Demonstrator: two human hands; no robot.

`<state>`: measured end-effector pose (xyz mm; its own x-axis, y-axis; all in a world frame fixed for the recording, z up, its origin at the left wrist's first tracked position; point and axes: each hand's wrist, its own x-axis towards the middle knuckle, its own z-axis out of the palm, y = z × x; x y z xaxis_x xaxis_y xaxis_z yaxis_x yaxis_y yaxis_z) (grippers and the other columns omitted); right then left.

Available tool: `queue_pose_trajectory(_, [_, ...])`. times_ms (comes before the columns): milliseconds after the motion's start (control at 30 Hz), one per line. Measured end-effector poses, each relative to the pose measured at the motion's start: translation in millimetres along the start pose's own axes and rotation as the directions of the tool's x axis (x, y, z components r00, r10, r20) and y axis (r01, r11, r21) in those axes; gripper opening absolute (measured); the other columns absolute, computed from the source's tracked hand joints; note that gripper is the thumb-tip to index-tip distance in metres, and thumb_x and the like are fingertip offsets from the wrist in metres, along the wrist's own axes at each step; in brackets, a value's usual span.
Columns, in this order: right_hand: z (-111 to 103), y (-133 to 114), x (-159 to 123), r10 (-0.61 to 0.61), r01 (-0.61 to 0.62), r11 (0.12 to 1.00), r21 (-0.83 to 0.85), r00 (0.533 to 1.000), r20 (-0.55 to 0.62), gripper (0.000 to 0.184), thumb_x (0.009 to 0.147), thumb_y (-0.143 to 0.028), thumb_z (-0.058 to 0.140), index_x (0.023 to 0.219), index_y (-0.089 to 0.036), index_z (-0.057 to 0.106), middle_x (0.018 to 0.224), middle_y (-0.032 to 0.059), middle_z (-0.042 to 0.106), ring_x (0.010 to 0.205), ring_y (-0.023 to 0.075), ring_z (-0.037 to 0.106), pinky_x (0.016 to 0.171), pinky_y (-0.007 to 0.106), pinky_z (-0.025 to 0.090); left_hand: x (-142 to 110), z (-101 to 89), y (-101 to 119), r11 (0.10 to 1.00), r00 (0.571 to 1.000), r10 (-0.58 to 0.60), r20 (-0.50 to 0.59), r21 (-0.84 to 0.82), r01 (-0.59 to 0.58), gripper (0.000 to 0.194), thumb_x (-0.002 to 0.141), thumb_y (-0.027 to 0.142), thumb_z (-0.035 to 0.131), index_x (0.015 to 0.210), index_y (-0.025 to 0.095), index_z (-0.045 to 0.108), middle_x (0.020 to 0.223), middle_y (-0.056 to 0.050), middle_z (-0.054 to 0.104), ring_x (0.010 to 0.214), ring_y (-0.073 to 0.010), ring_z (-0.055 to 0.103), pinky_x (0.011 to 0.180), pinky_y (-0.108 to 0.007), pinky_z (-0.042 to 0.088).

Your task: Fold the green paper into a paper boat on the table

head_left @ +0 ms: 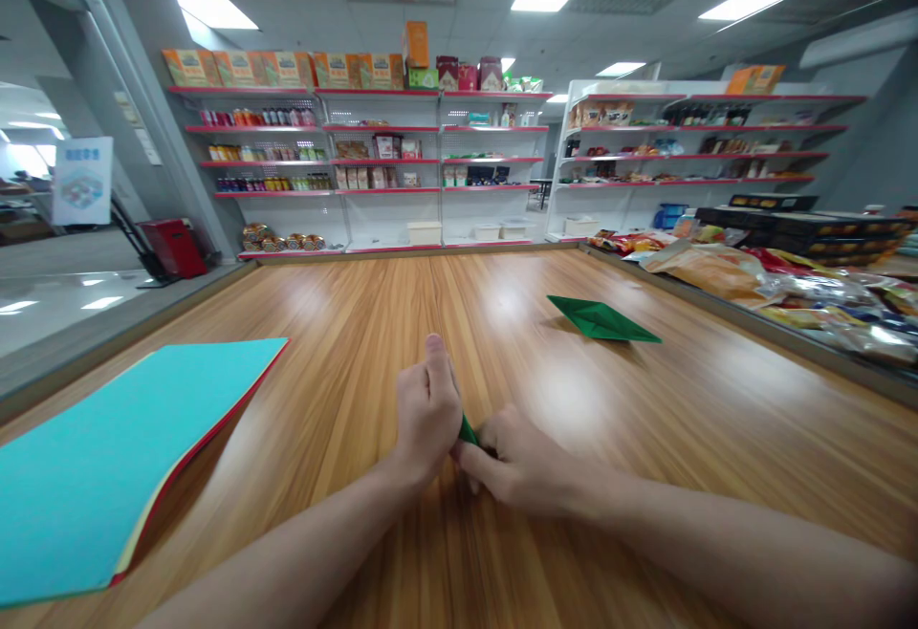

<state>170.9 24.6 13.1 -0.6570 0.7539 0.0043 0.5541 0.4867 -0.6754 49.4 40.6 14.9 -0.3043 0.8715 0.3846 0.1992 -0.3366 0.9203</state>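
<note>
One green paper [468, 431], mostly hidden, is showing at lower centre, the left hand [428, 409] curling tightly round it and the right hand [522, 462] pinching its end, while one green fold [603, 319] is lying centre-right and one cut-off stack [136, 457] lower left.

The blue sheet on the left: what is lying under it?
A yellow sheet and a red sheet show along its right edge, with the table below. The blue sheet covers the rest, so any other layers are hidden.
</note>
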Motion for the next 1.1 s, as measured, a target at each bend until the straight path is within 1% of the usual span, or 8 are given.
queue_pose_trajectory(200, [-3, 1, -4, -0.355, 0.368, 0.865, -0.341, 0.929, 0.103, 0.032, 0.086, -0.022, 0.039, 0.056, -0.013, 0.045, 0.047, -0.0019, 0.039, 0.042, 0.0053, 0.024, 0.044, 0.022, 0.019, -2, 0.5, -3, 0.994, 0.963, 0.051, 0.264, -0.111, -0.022, 0.060, 0.094, 0.058, 0.025, 0.047, 0.021, 0.024, 0.044, 0.004, 0.022, 0.040, -0.0082, 0.022, 0.042, -0.028, 0.015])
queue_pose_trajectory(367, [-5, 3, -7, -0.451, 0.465, 0.783, -0.413, 0.882, 0.138, 0.038, 0.089, -0.024, 0.035, 0.054, -0.013, 0.046, 0.045, -0.0009, 0.039, 0.045, 0.0074, 0.020, 0.046, 0.024, 0.018, -1, 4.7, -2, 0.978, 0.892, 0.014, 0.451, -0.191, 0.082, 0.060, 0.094, 0.058, 0.026, 0.046, 0.021, 0.024, 0.043, 0.006, 0.020, 0.038, -0.0070, 0.018, 0.040, -0.026, 0.013])
queue_pose_trajectory(500, [-4, -4, -6, -0.312, 0.328, 0.830, -0.452, 0.944, 0.112, 0.039, 0.090, -0.025, 0.036, 0.058, -0.012, 0.055, 0.047, 0.0014, 0.047, 0.042, 0.0068, 0.024, 0.045, 0.024, 0.018, -1, 1.5, -1, 0.999, 0.972, 0.023, 0.233, -0.038, -0.015, 0.057, 0.095, 0.052, 0.029, 0.047, 0.021, 0.025, 0.044, 0.005, 0.023, 0.039, -0.0074, 0.021, 0.041, -0.027, 0.012])
queue_pose_trajectory(600, [-3, -10, -4, -0.189, 0.197, 0.853, -0.483, 0.980, 0.066, 0.038, 0.089, -0.024, 0.039, 0.060, -0.011, 0.059, 0.050, 0.0036, 0.054, 0.040, 0.0059, 0.029, 0.044, 0.023, 0.018, -1, -1.7, -3, 0.995, 0.993, 0.069, 0.100, 0.069, -0.077, 0.056, 0.096, 0.047, 0.030, 0.047, 0.020, 0.024, 0.043, 0.004, 0.023, 0.039, -0.0075, 0.023, 0.042, -0.028, 0.013])
queue_pose_trajectory(733, [-3, -10, -6, -0.296, 0.334, 0.776, -0.535, 0.942, 0.159, 0.036, 0.089, -0.022, 0.039, 0.064, -0.011, 0.062, 0.050, 0.0042, 0.058, 0.038, 0.0076, 0.031, 0.044, 0.025, 0.020, -1, -0.7, -4, 0.999, 0.977, 0.027, 0.214, 0.038, -0.035, 0.056, 0.095, 0.048, 0.031, 0.047, 0.020, 0.023, 0.044, 0.005, 0.022, 0.040, -0.0074, 0.021, 0.042, -0.027, 0.013])
queue_pose_trajectory(933, [1, -4, -11, -0.414, 0.477, 0.687, -0.548, 0.877, 0.244, 0.044, 0.091, -0.024, 0.035, 0.057, -0.012, 0.061, 0.049, 0.0047, 0.058, 0.040, 0.0099, 0.038, 0.046, 0.028, 0.021, -6, 4.1, -1, 0.999, 0.885, -0.039, 0.464, 0.011, 0.038, 0.059, 0.091, 0.055, 0.036, 0.044, 0.020, 0.023, 0.043, 0.005, 0.020, 0.040, -0.0068, 0.019, 0.042, -0.027, 0.012])
queue_pose_trajectory(1000, [0, -2, -11, -0.426, 0.483, 0.718, -0.501, 0.874, 0.233, 0.045, 0.091, -0.024, 0.034, 0.054, -0.012, 0.057, 0.045, 0.0031, 0.052, 0.039, 0.0090, 0.033, 0.045, 0.028, 0.020, -6, 4.4, -1, 0.998, 0.887, -0.057, 0.459, -0.007, 0.068, 0.060, 0.090, 0.057, 0.036, 0.044, 0.020, 0.023, 0.043, 0.005, 0.021, 0.040, -0.0066, 0.019, 0.041, -0.026, 0.012])
queue_pose_trajectory(1100, [-6, 5, -8, -0.348, 0.374, 0.894, -0.246, 0.927, 0.141, 0.047, 0.092, -0.029, 0.032, 0.051, -0.014, 0.048, 0.043, -0.0008, 0.043, 0.038, 0.0067, 0.027, 0.043, 0.024, 0.021, 2, 2.8, -4, 0.987, 0.936, -0.108, 0.335, -0.079, 0.142, 0.059, 0.089, 0.059, 0.035, 0.046, 0.020, 0.026, 0.044, 0.005, 0.023, 0.040, -0.0063, 0.021, 0.040, -0.024, 0.015])
